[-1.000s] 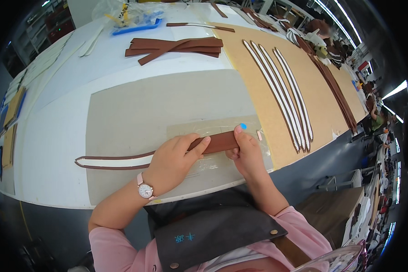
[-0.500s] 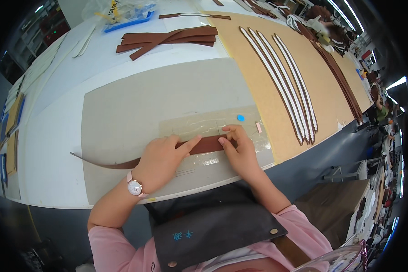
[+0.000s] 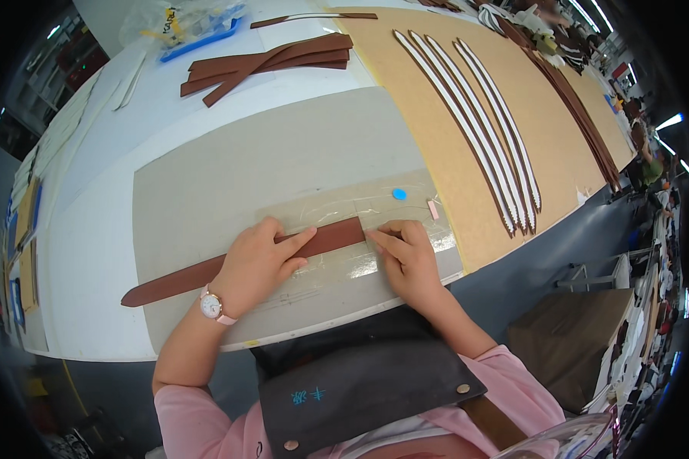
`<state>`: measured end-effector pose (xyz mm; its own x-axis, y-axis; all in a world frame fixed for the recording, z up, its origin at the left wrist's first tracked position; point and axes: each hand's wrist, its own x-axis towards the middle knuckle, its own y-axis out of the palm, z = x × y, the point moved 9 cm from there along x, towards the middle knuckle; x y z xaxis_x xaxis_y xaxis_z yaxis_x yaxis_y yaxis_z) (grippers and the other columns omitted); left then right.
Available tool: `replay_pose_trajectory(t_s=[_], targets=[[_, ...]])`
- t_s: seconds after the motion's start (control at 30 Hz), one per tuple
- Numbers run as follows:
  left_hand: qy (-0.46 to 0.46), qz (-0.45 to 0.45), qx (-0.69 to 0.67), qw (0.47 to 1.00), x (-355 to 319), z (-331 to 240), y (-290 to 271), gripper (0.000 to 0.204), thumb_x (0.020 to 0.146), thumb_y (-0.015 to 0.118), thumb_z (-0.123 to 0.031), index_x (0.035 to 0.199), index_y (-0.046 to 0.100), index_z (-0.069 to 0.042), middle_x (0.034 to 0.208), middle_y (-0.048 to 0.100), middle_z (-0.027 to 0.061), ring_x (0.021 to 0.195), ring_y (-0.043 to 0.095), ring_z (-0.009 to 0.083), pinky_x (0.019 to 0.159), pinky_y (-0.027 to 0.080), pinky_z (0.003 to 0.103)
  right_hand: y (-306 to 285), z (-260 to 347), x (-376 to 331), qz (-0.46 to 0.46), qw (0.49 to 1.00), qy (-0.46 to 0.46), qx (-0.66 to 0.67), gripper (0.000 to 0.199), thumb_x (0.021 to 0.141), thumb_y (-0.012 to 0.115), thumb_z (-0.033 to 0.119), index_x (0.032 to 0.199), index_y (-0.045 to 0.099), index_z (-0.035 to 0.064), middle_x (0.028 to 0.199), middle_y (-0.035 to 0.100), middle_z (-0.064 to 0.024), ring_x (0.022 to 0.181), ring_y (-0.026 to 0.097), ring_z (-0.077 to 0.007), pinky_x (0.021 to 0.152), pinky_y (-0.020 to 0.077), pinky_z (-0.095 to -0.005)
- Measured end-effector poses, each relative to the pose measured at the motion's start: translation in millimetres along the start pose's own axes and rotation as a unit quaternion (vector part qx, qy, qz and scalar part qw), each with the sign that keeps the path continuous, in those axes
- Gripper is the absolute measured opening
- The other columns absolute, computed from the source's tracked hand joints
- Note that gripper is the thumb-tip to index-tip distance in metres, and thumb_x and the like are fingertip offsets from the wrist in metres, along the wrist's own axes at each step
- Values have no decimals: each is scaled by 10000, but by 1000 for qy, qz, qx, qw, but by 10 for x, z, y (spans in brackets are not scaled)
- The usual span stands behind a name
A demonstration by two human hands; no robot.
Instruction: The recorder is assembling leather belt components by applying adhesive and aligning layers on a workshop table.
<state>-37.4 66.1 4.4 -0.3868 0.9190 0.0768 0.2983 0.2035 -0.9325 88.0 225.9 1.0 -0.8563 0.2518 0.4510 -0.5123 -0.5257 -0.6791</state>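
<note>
A person in pink sleeves and a dark apron leans over a white worktable [image 3: 92, 252], seen from above. A long, flat brown leather strap [image 3: 207, 271] lies across a grey rectangular cutting mat [image 3: 283, 153], running from about nine o'clock toward three o'clock just below the centre of the view. Its right end rests on a clear plastic template sheet [image 3: 344, 203] laid over the mat.

The left hand [image 3: 256, 264], with a small pink-strapped wristwatch [image 3: 212, 306] at the wrist, lies palm down on the middle of the strap. Its fingers are stretched out, slightly spread and pressed flat, the index finger pointing along the strap toward three o'clock.

The right hand [image 3: 406, 256] sits at the squared right end of the strap. Its fingers are curled and drawn close together, with the index fingertip touching the strap's end edge; whether the thumb pinches from below cannot be told.

At twelve o'clock lies a loose pile of brown leather strips [image 3: 268, 65]. At one to two o'clock, several long white-faced straps with brown edges [image 3: 475, 130] lie side by side on a tan board [image 3: 406, 84].
</note>
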Motion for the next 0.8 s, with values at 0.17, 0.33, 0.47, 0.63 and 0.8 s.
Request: replay_pose_trajectory(t_s=[0.17,0.33,0.47,0.63,0.8], targets=[[-12,16,-9,1000,16,-38,-10,480,866,743,-245,1334,653,-194,976,500,100,846,539,261,785,481,369,-13,-7,9,-6,1000,-3,12,333,800,651,-81,1099,733,42,1023,621,-116,951,571,-297,802,483,-362],[-12,10,-9,1000,22,-35,-6,473,869,740,-244,1329,653,-180,972,492,98,848,539,258,785,480,366,-8,22,8,-5,1000,-15,-4,300,813,666,-61,1082,739,49,1015,618,-109,937,570,-294,789,483,-366],[-13,6,-6,1000,13,-31,-17,471,869,739,-240,1328,652,-180,961,485,97,840,535,256,776,481,360,-5,45,4,-8,999,-28,-12,286,819,671,-48,1079,739,49,1015,619,-107,925,573,-298,783,485,-370],[-12,3,0,1000,13,-44,-13,473,870,739,-240,1331,651,-187,954,483,95,838,535,252,765,484,354,-32,20,-4,-17,1000,-21,1,323,814,648,-67,1108,726,42,1011,620,-111,914,574,-306,774,488,-373],[-13,3,5,1000,8,-32,-7,473,870,739,-241,1332,650,-190,959,486,94,842,538,250,769,487,352,7,49,5,24,999,-22,-17,440,767,622,-91,1173,705,54,1076,611,-117,987,557,-312,852,464,-386]])
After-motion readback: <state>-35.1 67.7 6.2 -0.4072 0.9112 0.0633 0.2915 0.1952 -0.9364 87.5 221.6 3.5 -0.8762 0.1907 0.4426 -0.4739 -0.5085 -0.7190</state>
